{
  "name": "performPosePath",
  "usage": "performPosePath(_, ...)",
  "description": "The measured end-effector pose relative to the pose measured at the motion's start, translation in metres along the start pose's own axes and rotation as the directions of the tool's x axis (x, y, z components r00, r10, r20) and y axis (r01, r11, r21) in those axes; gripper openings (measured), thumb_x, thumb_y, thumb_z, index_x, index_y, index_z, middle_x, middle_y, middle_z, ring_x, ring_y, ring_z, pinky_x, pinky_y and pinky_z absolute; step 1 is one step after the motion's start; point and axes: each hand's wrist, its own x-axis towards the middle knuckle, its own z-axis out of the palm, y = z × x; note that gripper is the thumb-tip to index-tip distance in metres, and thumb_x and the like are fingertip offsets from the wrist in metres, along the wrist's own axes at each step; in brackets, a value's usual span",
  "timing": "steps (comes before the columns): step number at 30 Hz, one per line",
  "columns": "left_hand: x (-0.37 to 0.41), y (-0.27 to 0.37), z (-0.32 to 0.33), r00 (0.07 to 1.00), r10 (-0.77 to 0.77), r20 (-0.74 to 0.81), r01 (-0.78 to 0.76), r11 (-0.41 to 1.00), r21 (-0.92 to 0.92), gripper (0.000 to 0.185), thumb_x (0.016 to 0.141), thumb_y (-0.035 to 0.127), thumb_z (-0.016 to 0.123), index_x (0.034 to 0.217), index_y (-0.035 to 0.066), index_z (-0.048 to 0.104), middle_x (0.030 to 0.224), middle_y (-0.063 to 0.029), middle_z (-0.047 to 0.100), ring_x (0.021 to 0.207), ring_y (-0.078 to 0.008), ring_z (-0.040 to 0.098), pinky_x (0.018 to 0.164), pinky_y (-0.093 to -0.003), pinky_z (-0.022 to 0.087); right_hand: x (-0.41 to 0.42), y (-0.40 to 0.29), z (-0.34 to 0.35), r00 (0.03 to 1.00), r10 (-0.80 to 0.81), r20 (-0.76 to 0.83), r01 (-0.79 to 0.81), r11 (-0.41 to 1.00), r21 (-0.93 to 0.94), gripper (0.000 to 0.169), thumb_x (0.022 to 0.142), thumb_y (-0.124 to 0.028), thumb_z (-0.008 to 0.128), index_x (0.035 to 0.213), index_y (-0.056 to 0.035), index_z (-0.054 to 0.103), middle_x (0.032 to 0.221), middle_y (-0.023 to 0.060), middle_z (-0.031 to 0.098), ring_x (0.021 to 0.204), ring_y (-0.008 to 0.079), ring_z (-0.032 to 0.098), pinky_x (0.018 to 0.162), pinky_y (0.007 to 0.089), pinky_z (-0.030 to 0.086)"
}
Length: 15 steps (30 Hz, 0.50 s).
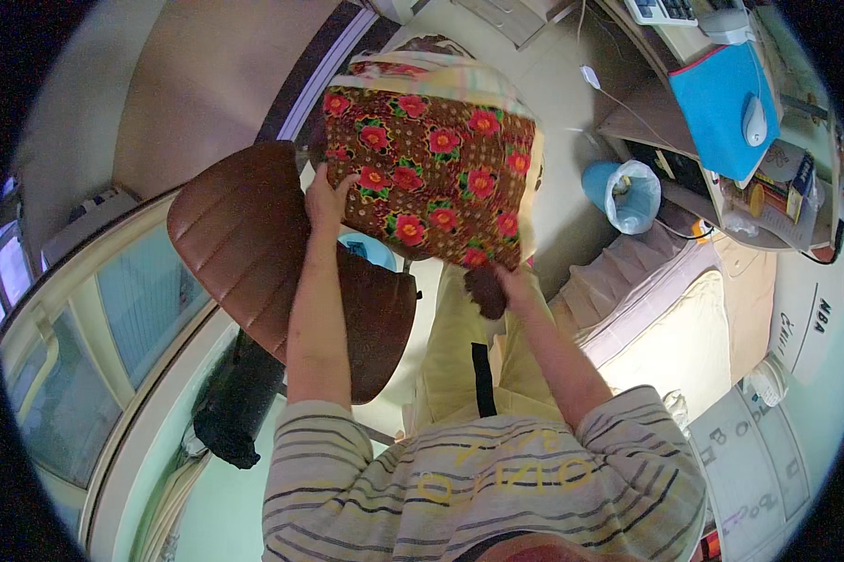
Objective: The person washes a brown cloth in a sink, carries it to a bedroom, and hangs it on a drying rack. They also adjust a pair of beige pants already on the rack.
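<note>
In front of me is a brown cloth with red printed flowers (pixel 442 161), spread out flat with its near edge slanting. My left hand (pixel 326 199) grips its left edge, thumb on top. At the lower right corner, my right hand (pixel 510 284) pinches the cloth. A dark brown, soft-looking piece (pixel 487 291) hangs by those fingers; I cannot tell whether it belongs to the cloth. Pale checked fabric (pixel 457 84) shows behind the flowered part, and what supports it is hidden. Under my left forearm stands a brown padded chair (pixel 246 239).
A blue waste bin with a plastic liner (pixel 633 197) stands on the floor to the right. Beyond it, a desk holds a blue mat (pixel 724 105) and a white mouse (pixel 754 121). A bed (pixel 668 344) lies at right. A window (pixel 148 281) and a black bag (pixel 236 407) are at left.
</note>
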Motion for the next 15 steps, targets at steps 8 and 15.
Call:
performPosePath(8,0.047,0.016,-0.045,0.981,0.192,0.024,-0.178,0.849,0.498,0.061,0.072,0.039,0.072,0.119,0.007,0.049,0.106,-0.0164,0.057,0.099,-0.0314,0.054,0.077,-0.0406,0.049,0.014,0.044,0.075,0.927,0.270,0.260,0.233,0.128,-0.964,0.032,0.079,-0.034,0.066,0.091,-0.0047,0.063,0.085,0.0161,0.064,0.079,0.0276,0.062,0.073,0.0383,0.050)
performPosePath(15,0.095,0.037,0.013,0.976,0.216,0.017,-0.200,0.868,0.455,0.064,0.079,0.032,0.067,0.132,0.008,0.039,0.123,-0.0145,0.046,0.111,-0.0305,0.049,0.087,-0.0399,0.047,0.037,-0.144,0.109,0.916,-0.400,0.006,0.082,0.173,-0.982,0.052,0.079,-0.031,0.061,0.122,-0.0104,0.041,0.094,0.0196,0.064,0.087,0.0362,0.062,0.073,0.0472,0.049)
